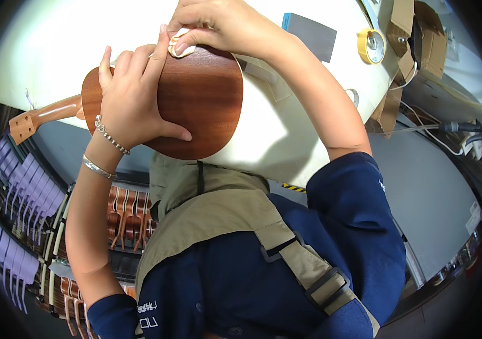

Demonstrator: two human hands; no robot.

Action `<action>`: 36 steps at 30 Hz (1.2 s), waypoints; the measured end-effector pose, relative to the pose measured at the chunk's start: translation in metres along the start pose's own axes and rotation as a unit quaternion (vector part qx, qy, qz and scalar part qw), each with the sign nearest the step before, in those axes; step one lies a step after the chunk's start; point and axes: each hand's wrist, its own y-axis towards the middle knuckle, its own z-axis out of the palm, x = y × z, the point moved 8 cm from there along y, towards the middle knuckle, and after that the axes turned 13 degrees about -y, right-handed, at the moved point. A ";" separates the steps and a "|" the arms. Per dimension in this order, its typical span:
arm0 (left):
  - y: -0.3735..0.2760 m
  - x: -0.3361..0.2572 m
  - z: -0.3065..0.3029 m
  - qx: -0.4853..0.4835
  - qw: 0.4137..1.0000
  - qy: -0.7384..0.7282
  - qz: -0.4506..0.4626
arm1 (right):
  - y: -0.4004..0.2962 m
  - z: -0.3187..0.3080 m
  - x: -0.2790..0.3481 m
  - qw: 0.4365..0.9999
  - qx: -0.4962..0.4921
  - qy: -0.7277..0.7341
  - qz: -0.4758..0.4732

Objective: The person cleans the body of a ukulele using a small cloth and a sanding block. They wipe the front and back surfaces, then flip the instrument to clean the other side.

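A brown wooden ukulele body (207,101) lies back up on the white worktable, its neck and headstock (22,127) pointing left past the table's edge. My left hand (137,93) rests spread on the back of the body, thumb towards the middle and fingers towards the far side. In my right hand (207,25) is a crumpled white cloth (183,44) with orange-brown marks, pressed at the body's far edge, close to my left index finger. Part of the far rim is hidden behind both hands.
On the white table (262,140) lie a grey sanding block (312,37) with a blue side and a roll of yellow tape (364,46). Cardboard boxes (431,42) and cables stand at the right. Racks of ukulele bodies (128,216) and purple-covered pieces (33,182) are at lower left.
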 end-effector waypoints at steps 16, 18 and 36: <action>-0.001 -0.004 0.006 0.054 0.997 0.045 -0.031 | -0.084 -0.017 0.001 0.972 -0.079 -0.035 0.219; 0.000 -0.004 0.004 0.037 0.998 0.048 0.000 | -0.039 -0.008 -0.019 0.985 -0.124 -0.028 0.116; -0.060 0.114 -0.090 -0.425 0.827 -0.259 -0.260 | -0.130 -0.039 -0.004 0.870 -0.311 0.078 0.374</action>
